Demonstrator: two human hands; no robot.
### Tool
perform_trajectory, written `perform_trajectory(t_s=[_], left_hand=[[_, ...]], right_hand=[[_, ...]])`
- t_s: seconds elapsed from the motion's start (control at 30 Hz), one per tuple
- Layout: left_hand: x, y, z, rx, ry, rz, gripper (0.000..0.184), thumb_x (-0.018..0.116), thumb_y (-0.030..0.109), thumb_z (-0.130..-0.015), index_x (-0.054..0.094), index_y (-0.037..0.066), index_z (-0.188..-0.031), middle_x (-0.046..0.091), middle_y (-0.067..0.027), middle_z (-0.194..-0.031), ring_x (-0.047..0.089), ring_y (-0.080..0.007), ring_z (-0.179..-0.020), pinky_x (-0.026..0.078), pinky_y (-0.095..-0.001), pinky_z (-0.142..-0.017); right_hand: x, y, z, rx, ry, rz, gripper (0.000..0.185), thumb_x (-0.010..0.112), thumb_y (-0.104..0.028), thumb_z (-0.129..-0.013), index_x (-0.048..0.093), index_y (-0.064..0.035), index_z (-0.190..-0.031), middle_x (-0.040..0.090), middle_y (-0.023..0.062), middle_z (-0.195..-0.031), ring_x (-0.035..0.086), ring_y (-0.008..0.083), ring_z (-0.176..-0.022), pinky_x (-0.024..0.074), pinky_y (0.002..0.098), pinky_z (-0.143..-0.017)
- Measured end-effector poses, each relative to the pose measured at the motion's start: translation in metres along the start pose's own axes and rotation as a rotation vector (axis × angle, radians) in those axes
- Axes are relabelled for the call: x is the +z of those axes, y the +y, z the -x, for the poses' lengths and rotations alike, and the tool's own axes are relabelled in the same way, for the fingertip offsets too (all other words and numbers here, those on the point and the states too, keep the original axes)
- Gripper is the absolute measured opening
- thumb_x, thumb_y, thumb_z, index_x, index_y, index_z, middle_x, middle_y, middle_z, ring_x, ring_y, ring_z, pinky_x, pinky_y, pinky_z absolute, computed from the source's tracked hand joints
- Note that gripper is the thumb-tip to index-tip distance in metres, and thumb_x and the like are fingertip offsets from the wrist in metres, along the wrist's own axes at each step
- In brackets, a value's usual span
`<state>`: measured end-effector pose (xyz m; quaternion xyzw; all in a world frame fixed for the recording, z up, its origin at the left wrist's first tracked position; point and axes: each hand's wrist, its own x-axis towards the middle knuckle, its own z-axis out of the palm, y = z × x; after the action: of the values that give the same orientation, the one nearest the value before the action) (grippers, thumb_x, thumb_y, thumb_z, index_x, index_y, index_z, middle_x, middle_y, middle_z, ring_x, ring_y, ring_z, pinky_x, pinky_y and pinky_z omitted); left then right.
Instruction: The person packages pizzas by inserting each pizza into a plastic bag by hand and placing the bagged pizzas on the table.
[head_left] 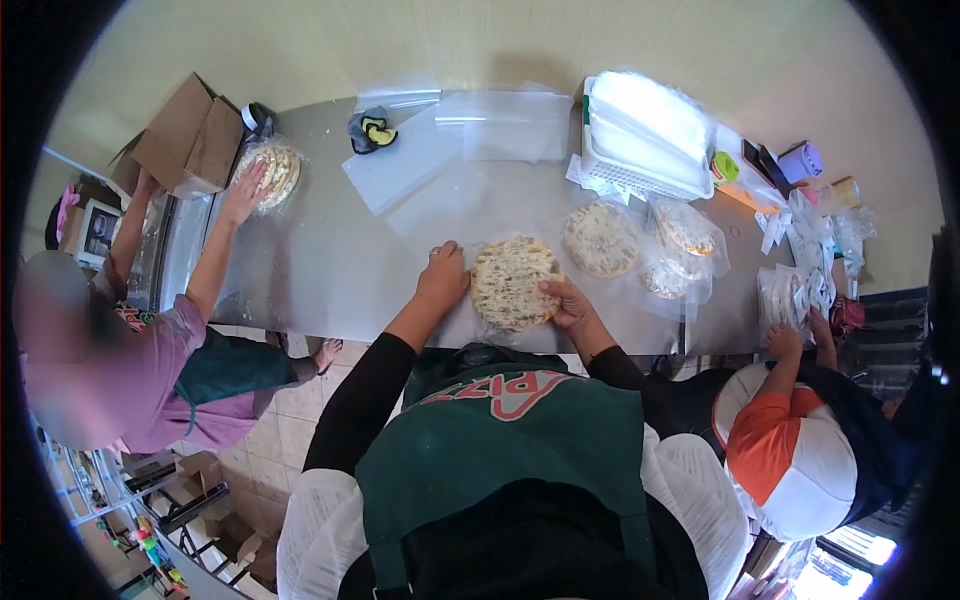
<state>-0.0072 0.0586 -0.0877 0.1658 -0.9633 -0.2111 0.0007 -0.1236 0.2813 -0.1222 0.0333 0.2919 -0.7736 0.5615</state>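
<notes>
A round pizza (pixel 515 284) in clear plastic lies at the front edge of the metal table, in front of the green apron. My right hand (pixel 570 303) grips its right edge, thumb on top. At its left side is my left hand (pixel 441 275), fingers curled by the plastic; what they hold, if anything, is too small to make out. To the right lie another pizza (pixel 601 239) and several overlapping bagged pizzas (pixel 684 228).
A white basket (pixel 650 179) of plastic sheets stands at the back. Flat plastic bags (pixel 517 126) lie left of it. One co-worker's hand (pixel 245 190) touches a bagged pizza (pixel 273 172) beside a cardboard box (pixel 190 140). Another co-worker's hands (pixel 785 341) handle bags at the right.
</notes>
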Motion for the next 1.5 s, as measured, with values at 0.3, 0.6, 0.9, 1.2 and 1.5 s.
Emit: perform_trajectory(t_s=[0.3,0.6,0.9,1.2,1.5], left_hand=[[0.060,-0.050,0.006,-0.062,0.097,0.279,0.054,0.059,0.032,-0.078,0.049,-0.002,-0.119,0.041,-0.0181,-0.131,0.038,-0.0365,-0.119,0.035,-0.0445,-0.096],[0.026,0.015,0.015,-0.328,-0.041,0.181,0.107,0.065,0.068,-0.059,0.035,-0.005,-0.132,0.034,-0.0203,-0.137,0.029,-0.0354,-0.128,0.023,-0.0489,-0.102],[0.036,-0.015,0.016,-0.185,0.068,0.406,0.092,0.069,0.060,-0.063,0.045,-0.006,-0.123,0.041,-0.0244,-0.130,0.035,-0.0373,-0.124,0.029,-0.0438,-0.102],[0.039,-0.022,0.014,-0.095,0.036,0.694,0.079,0.075,0.045,-0.065,0.049,-0.006,-0.118,0.045,-0.0247,-0.125,0.042,-0.0346,-0.118,0.034,-0.0386,-0.100],[0.036,-0.020,0.015,-0.125,0.039,0.688,0.077,0.077,0.042,-0.065,0.048,-0.005,-0.119,0.044,-0.0237,-0.126,0.044,-0.0324,-0.118,0.035,-0.0371,-0.100]], right_hand=[[0.017,0.000,0.002,-0.016,-0.099,0.181,0.069,0.067,0.006,-0.066,0.037,0.0010,-0.128,0.053,0.0176,-0.120,0.054,0.0289,-0.110,0.0456,0.0411,-0.093],[0.024,0.002,0.004,0.077,-0.128,-0.236,0.060,0.058,-0.021,-0.082,0.033,-0.0019,-0.133,0.045,0.0178,-0.129,0.047,0.0302,-0.117,0.0394,0.0439,-0.099],[0.009,0.056,-0.052,-0.071,0.086,-0.016,0.045,0.035,-0.032,-0.093,0.041,-0.0054,-0.129,0.054,0.0160,-0.120,0.057,0.0296,-0.105,0.0479,0.0445,-0.089],[0.028,0.064,-0.070,-0.076,0.049,-0.302,0.042,0.033,-0.033,-0.093,0.046,-0.0085,-0.125,0.056,0.0132,-0.116,0.057,0.0287,-0.104,0.0489,0.0450,-0.087],[0.046,0.043,-0.063,0.053,-0.066,-0.373,0.050,0.033,-0.045,-0.092,0.045,-0.0115,-0.127,0.051,0.0136,-0.124,0.053,0.0307,-0.109,0.0456,0.0453,-0.090]])
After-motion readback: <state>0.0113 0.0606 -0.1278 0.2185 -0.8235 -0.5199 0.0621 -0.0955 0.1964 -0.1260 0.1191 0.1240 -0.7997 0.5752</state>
